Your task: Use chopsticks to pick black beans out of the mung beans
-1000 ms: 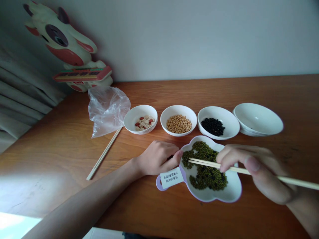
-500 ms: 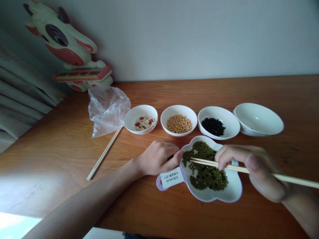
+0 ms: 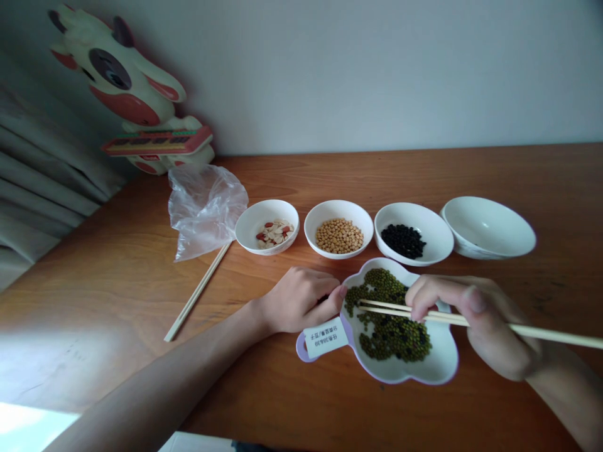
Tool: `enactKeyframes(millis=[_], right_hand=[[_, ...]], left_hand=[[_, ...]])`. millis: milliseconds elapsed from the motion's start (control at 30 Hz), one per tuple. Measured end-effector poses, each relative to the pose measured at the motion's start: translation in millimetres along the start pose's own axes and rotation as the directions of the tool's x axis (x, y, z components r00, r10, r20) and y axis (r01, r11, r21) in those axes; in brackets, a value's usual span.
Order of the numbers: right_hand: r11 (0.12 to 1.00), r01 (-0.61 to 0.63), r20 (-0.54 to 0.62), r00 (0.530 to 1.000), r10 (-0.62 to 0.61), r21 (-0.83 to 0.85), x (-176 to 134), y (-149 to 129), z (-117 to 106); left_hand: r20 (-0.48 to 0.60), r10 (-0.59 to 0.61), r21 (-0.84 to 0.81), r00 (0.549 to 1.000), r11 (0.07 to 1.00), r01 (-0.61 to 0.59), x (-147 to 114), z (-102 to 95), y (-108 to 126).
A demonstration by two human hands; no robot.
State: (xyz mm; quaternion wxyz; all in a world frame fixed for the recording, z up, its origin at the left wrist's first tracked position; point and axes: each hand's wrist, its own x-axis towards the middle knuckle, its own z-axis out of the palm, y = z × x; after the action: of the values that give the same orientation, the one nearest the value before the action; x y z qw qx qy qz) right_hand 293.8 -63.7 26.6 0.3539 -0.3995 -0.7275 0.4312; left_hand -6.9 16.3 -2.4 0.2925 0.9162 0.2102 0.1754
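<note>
Curled at the left rim of a cloud-shaped white dish [image 3: 443, 364] with a purple edge, my left hand [image 3: 304, 301] has its thumb and fingers closed on that rim. The dish holds green mung beans [image 3: 396, 336] with some dark beans among them. My right hand [image 3: 485, 317] is over the dish's right side, fingers closed round a pair of wooden chopsticks [image 3: 553, 334]. Their tips lie slightly apart at the mung beans on the left; I cannot tell whether a bean is between them. A printed label [image 3: 326, 338] sits on the dish's purple handle [image 3: 302, 349].
Behind the dish stand white bowls: one with pale and reddish flat pieces [image 3: 274, 233], one with soybeans [image 3: 339, 235], one with black beans [image 3: 404, 241], and a nearly empty bowl [image 3: 490, 226]. Leftward lie spare chopsticks [image 3: 198, 292], a plastic bag [image 3: 205, 210] and a cow toy [image 3: 155, 141].
The chopstick tips have spread a little wider apart over the mung beans. My right hand has shifted very slightly; my left hand and the dish stay in place.
</note>
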Motion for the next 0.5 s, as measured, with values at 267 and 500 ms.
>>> enactKeyframes(millis=[267, 500], right_hand=[[0.994, 0.042, -0.069, 0.997, -0.035, 0.1, -2, 9, -5], [0.997, 0.073, -0.575, 0.817, -0.041, 0.032, -2, 9, -32]], left_hand=[[0.006, -0.021, -0.007, 1.0, 1.0, 0.021, -2, 1.2, -1], [0.004, -0.015, -0.013, 1.0, 1.0, 0.015, -2, 1.2, -2]])
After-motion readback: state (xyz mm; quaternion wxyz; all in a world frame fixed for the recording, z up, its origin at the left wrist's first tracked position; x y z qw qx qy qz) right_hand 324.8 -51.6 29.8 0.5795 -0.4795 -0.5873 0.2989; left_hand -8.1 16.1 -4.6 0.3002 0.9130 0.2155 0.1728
